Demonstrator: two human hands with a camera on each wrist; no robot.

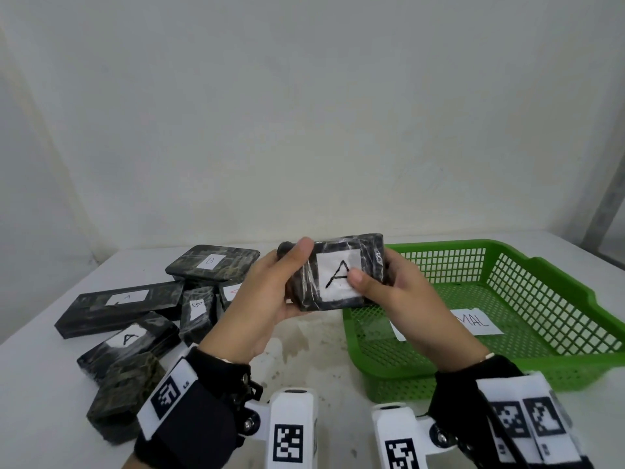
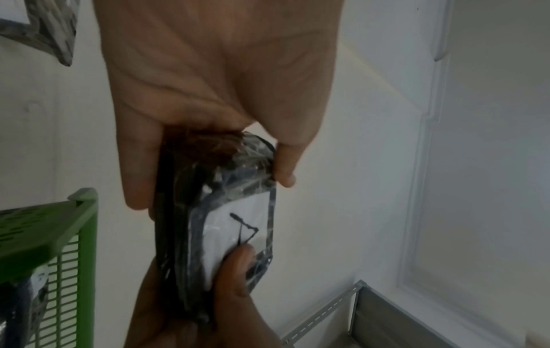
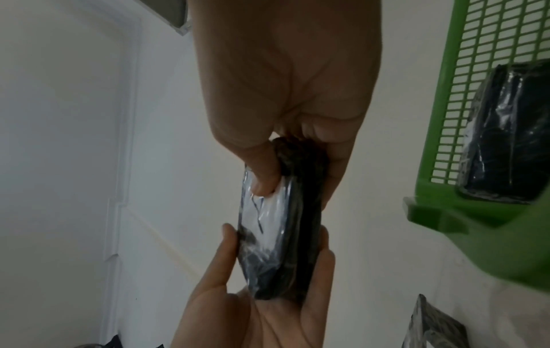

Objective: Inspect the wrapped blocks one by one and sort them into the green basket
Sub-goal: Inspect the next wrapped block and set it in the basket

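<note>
left hand (image 1: 267,292): grips left end of wrapped block marked A (image 1: 333,274) | right hand (image 1: 395,292): thumb on label, fingers curled behind | block: held above table (image 1: 321,350), beside green basket (image 1: 527,363)

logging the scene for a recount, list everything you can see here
held block: one, black, labelled A, in both hands above the table
loose blocks: at least six, black, piled on the table's left
basket block: one, black, behind the basket's mesh wall
basket: one, green, table's right
paper: one, white, in the basket
table: one, white
left hand: grips the held block's left end
right hand: grips its right end
</note>
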